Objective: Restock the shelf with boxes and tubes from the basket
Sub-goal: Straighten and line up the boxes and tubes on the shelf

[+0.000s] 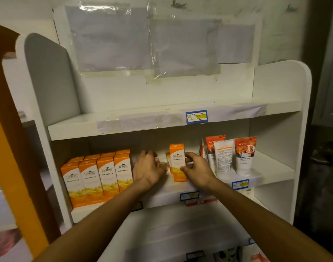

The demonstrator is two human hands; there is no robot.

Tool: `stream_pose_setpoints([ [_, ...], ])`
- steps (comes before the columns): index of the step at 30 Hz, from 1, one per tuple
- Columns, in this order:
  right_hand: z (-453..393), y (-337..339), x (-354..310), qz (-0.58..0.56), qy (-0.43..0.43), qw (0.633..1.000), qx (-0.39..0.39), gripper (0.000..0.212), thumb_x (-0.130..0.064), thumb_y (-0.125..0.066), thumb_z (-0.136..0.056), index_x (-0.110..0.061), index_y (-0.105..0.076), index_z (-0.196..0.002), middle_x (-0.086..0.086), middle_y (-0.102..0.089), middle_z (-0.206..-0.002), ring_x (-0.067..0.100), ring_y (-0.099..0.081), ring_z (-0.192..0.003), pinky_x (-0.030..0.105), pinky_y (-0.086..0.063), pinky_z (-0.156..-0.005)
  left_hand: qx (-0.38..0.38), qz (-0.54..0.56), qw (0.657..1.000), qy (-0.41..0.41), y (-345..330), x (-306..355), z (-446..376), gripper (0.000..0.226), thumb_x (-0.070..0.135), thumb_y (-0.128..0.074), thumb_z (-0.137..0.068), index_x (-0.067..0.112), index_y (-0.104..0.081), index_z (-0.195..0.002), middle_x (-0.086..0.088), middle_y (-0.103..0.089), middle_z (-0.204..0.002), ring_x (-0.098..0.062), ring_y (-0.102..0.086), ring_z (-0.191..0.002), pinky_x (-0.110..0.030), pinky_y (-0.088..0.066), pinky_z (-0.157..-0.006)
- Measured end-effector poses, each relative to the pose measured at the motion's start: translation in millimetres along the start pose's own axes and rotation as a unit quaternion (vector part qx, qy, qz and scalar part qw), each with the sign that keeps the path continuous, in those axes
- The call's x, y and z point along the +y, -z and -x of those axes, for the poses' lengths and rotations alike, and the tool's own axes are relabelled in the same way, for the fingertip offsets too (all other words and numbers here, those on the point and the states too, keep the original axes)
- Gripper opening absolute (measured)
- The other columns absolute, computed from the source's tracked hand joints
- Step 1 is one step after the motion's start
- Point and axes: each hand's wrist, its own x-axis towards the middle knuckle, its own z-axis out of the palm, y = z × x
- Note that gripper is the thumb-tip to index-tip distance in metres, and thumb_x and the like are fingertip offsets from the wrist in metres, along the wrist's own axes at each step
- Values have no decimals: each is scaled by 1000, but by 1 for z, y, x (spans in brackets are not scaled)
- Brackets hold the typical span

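Note:
A white shelf unit [180,198] fills the view. On its middle shelf, rows of upright orange-and-white boxes [97,178] stand at the left. My right hand [196,170] grips one more orange box [178,162], upright, in the gap right of them. My left hand [148,170] reaches into the same gap, fingers curled around a small box that it mostly hides. White tubes with orange rose print [245,157] stand at the right of this shelf. No basket is in view.
The top shelf [82,127] carries a blue price label [196,116] and nothing else visible. Taped paper sheets [143,40] cover the back panel. Small red-and-white boxes [199,201] show on the shelf below. An orange panel [8,148] stands at the left.

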Motion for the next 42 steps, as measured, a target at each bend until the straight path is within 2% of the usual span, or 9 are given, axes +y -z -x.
stream_pose_setpoints([
  [7, 5, 8, -7, -63, -19, 998, -1, 48, -5, -67, -90, -17, -53, -134, 1, -66, -119, 20, -65, -112, 42, -57, -94, -53, 4, 997, -54, 50, 7, -11, 54, 24, -80, -79, 14, -60, -127, -5, -67, -120, -21, -64, -100, -34, -56, -87],
  [9, 6, 10, -11, -61, -13, 998, -9, 49, -4, -67, -90, -15, -52, -136, 1, -66, -120, 20, -64, -113, 40, -56, -95, -84, 10, 993, -82, 64, 12, -13, 56, 17, -79, -80, 14, -59, -132, -3, -67, -122, -19, -65, -106, -29, -54, -90],
  [14, 4, 8, -19, -73, -13, 996, -38, 51, -3, -69, -88, -13, -53, -136, 5, -66, -123, 22, -63, -114, 43, -55, -96, -134, 33, 982, -132, 76, 16, -13, 55, 8, -75, -81, 16, -59, -133, 1, -68, -125, -16, -64, -113, -38, -54, -100],
  [21, 6, -1, -11, -55, -49, 993, -92, 51, -6, -67, -91, -12, -51, -138, 5, -65, -128, 20, -63, -116, 35, -55, -97, -150, 72, 983, -77, 69, 10, -16, 60, 13, -63, -93, 11, -41, -148, -11, -53, -143, -27, -54, -127, -41, -49, -107],
  [26, 10, -3, -10, -69, -50, 991, -103, 54, -7, -67, -91, -14, -48, -141, 5, -62, -133, 16, -61, -112, 32, -55, -92, -106, 87, 988, -68, 53, 11, -15, 40, 17, -56, -101, 10, -51, -140, -11, -60, -134, -24, -58, -120, -35, -50, -101],
  [31, 6, -8, -8, -76, -53, 990, -109, 51, -11, -66, -93, -14, -48, -140, 5, -62, -134, 10, -60, -105, 21, -54, -77, -104, 122, 986, -39, 47, 11, -19, 34, 19, -61, -99, 12, -55, -132, 1, -60, -116, -14, -57, -102, -24, -49, -83],
  [34, 4, -9, -3, -83, -52, 989, -113, 52, -10, -66, -93, -13, -47, -141, 5, -62, -134, 8, -59, -103, 17, -53, -71, -113, 114, 986, -46, 49, 9, -26, 45, 14, -68, -94, 12, -54, -138, -6, -63, -128, -18, -60, -110, -28, -52, -93],
  [39, 1, -9, 2, -97, -54, 987, -115, 51, -11, -67, -91, -14, -50, -139, 4, -64, -132, 13, -64, -110, 26, -57, -85, -183, 165, 969, -30, 61, 5, -35, 56, 0, -65, -91, 12, -50, -143, -8, -58, -137, -24, -55, -127, -35, -51, -103],
  [42, -3, -8, 3, -112, -57, 984, -129, 52, -9, -67, -92, -14, -50, -141, 4, -65, -130, 17, -65, -114, 34, -56, -94, -219, 209, 953, -14, 65, 8, -39, 59, -8, -62, -89, 10, -48, -144, -7, -57, -139, -23, -54, -129, -28, -53, -92],
])
